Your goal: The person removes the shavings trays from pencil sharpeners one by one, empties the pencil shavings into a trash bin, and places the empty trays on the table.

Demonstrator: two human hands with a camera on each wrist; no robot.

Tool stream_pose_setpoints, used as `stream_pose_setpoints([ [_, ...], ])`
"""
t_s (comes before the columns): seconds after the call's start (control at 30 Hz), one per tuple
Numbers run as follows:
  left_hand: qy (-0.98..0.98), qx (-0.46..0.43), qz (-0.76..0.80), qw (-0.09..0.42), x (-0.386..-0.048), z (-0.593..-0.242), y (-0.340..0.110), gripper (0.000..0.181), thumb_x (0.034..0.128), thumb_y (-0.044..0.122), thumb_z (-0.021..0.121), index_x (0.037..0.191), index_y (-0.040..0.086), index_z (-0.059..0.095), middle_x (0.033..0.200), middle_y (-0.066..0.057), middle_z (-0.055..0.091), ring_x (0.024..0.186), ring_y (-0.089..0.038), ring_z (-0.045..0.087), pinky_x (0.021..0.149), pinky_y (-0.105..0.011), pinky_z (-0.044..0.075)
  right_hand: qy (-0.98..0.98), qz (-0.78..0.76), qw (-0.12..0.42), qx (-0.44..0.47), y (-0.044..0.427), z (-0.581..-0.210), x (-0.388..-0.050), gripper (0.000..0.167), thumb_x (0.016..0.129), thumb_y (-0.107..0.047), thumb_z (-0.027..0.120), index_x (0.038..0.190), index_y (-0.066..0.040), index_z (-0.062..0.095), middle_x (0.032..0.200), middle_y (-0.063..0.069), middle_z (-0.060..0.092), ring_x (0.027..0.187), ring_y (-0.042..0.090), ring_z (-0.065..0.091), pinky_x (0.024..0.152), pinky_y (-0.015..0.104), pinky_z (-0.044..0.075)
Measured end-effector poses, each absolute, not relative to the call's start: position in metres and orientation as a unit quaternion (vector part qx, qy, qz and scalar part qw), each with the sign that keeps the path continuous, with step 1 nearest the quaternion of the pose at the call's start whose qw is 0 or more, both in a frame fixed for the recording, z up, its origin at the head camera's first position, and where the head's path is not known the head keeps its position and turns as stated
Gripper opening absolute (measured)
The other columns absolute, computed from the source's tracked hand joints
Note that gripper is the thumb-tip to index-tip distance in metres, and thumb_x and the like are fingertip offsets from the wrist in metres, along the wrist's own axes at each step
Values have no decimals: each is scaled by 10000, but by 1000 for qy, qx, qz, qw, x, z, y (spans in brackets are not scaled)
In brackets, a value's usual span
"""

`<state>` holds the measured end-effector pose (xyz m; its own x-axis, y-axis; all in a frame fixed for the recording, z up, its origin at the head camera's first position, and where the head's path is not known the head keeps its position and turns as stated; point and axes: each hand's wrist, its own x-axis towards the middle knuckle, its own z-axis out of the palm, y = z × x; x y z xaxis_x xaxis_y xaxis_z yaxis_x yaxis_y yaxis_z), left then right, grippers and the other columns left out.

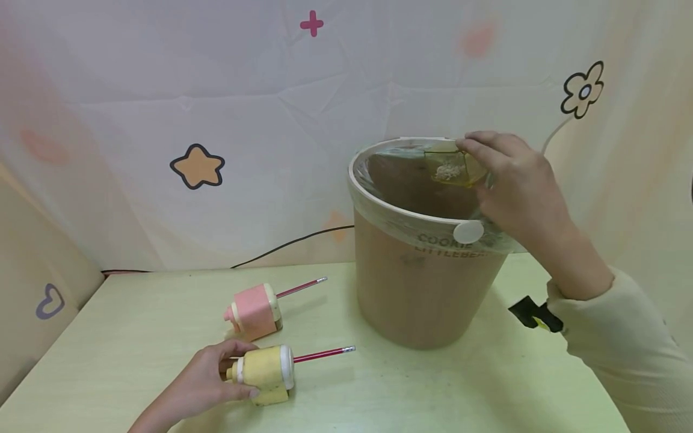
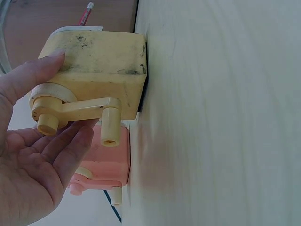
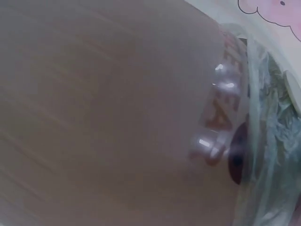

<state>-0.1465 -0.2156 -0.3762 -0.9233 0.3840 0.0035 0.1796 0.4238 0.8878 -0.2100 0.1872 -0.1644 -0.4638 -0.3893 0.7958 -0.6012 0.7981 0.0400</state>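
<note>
My left hand (image 1: 203, 382) holds a yellow crank pencil sharpener (image 1: 265, 370) on the table, thumb on one side and fingers on the other. A red pencil (image 1: 323, 355) sticks out of its front. In the left wrist view the crank handle (image 2: 80, 110) faces me. My right hand (image 1: 522, 180) pinches a clear yellow shavings drawer (image 1: 452, 168) over the mouth of a brown trash bin (image 1: 428, 294). Pale shavings (image 1: 448, 172) lie in the drawer. The right wrist view shows the bin's side (image 3: 117, 113); the right hand is out of sight there.
A pink crank sharpener (image 1: 254, 311) with another red pencil (image 1: 300, 287) sits just behind the yellow one. A clear plastic liner (image 3: 270, 141) folds over the bin's rim. A patterned cloth (image 1: 260, 120) hangs behind the pale table (image 1: 135, 319).
</note>
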Motion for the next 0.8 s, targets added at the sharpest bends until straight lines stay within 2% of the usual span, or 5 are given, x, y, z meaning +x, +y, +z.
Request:
stream_pose_setpoints([
  [0.13, 838, 171, 509, 100, -146, -376, -216, 621, 659, 175, 811, 1146, -61, 506, 1060, -143, 588, 899, -201, 609, 695, -249, 511, -827, 83, 448, 330, 187, -165, -209, 526, 653, 245, 479, 1133, 66, 597, 1128, 214, 582, 1072, 362, 514, 874, 452, 446],
  [0.37, 839, 173, 506, 100, -146, -377, -217, 630, 658, 198, 813, 1142, -65, 507, 1060, -148, 585, 908, -221, 610, 701, -251, 513, -778, -37, 482, 402, 186, -162, -210, 373, 776, 241, 416, 1073, 113, 602, 1069, 253, 599, 1035, 374, 545, 892, 430, 451],
  [0.8, 845, 163, 500, 100, -146, -375, -216, 627, 651, 196, 817, 1138, -54, 513, 1071, -158, 586, 914, -247, 607, 695, -247, 510, -768, -56, 475, 426, 186, -162, -209, 345, 779, 231, 470, 1084, 120, 589, 1109, 256, 583, 1053, 377, 533, 892, 435, 447],
])
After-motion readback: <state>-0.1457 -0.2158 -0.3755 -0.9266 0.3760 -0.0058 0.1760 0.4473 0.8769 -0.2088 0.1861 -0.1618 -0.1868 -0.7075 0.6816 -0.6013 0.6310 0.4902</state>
